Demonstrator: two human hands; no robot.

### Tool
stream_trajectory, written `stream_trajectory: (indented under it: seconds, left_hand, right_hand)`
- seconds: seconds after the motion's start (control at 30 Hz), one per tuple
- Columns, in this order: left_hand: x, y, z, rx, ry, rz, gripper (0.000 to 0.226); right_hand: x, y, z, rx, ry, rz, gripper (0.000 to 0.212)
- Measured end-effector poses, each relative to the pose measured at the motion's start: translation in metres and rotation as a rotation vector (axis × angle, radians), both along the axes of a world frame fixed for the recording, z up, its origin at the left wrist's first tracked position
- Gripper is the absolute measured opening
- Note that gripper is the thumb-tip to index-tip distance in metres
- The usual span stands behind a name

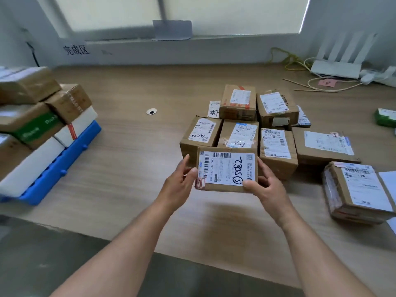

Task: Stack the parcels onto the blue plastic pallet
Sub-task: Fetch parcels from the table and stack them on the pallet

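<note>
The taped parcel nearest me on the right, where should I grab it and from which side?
Probably by its left and right edges, one hand each, from the near side. The taped parcel lies flat, label up, wide and low; its left and near sides stand free, while a flat parcel sits close behind. The left hand and right hand hold the small parcel now.

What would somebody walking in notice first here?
A flat parcel with a big handwritten number on its label, gripped at centre by the left hand and right hand. Behind it a cluster of brown parcels sits on the wooden table, and at far left the blue pallet carries a stack of boxes.
</note>
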State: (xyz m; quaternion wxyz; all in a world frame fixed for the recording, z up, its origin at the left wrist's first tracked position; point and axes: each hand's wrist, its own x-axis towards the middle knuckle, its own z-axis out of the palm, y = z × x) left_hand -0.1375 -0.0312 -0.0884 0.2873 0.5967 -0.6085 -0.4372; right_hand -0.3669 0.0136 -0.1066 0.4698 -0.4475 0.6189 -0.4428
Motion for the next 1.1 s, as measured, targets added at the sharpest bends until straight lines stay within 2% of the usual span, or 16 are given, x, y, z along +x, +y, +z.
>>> stream_trajectory:
  seconds: [0.1,0.43,0.57,0.8,1.1]
  left_hand:
    - [0.041,-0.005,0.015,-0.067,-0.057,0.102,0.052]
    - [0.19,-0.002,0.048,-0.264,-0.534,0.265,0.066]
    - [0.249,0.006,0.053,-0.296,-0.577,0.309,0.068]
    - [0.344,0.016,0.071,-0.385,-0.665,0.387,0.066]
    - [0.433,-0.001,0.09,-0.381,-0.79,0.501,0.069]
  right_hand:
    - [0.03,-0.012,0.019,-0.031,-0.003,0.036,0.094]
    - [0.167,-0.052,0.065,-0.154,-0.022,0.173,0.084]
    - [0.231,-0.065,0.075,-0.2,-0.016,0.215,0.072]
    - [0.333,-0.086,0.089,-0.238,0.009,0.274,0.069]
    - [0.431,-0.133,0.118,-0.263,-0.009,0.379,0.064]
